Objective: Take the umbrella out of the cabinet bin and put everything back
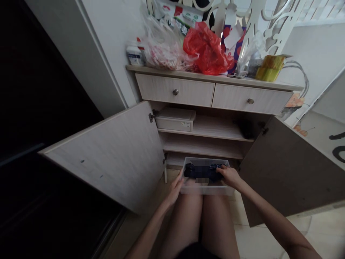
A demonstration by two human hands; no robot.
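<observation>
A clear plastic box [207,190] rests on the thighs in front of the open cabinet. My left hand [174,187] grips its left wall, fingers on the outside. Inside lies a dark navy bundle [192,172], partly blurred, with rounded black ends at the left; its kind cannot be made out. My right hand [228,175] reaches over the box's right side, its fingers closed on the bundle's right end, where a checked pattern shows.
Both cabinet doors, left [115,151] and right [291,169], stand swung out on either side. A white lidded box [175,124] sits on the upper shelf [215,129], a dark object [245,128] at its right. A red plastic bag [203,50] and other packages crowd the top.
</observation>
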